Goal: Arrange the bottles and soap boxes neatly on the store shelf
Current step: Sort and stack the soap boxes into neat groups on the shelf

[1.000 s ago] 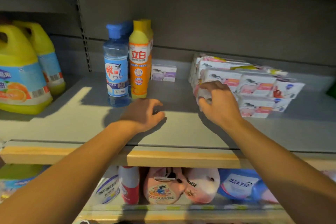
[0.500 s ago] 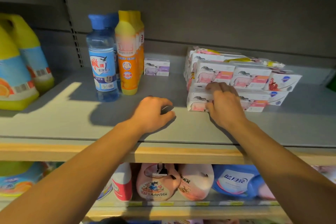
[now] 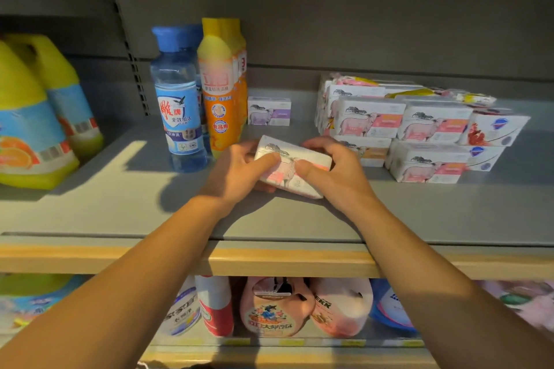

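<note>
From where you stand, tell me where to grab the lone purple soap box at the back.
Take the purple soap box by its two short ends, reaching in from the front. It lies flat and alone, its right end free; the orange bottle crowds its left.

We are looking at a grey store shelf (image 3: 419, 213) with a wooden front edge. Standing on it at the left are two yellow jugs (image 3: 33, 126); nearer the middle a blue bottle (image 3: 178, 105) is standing just beside an orange bottle (image 3: 220, 99), each with a like bottle behind it. A single purple soap box (image 3: 269, 111) is sitting near the back. At the right, stacked soap boxes (image 3: 419, 135) are lying two layers high, with some packets on top.
</note>
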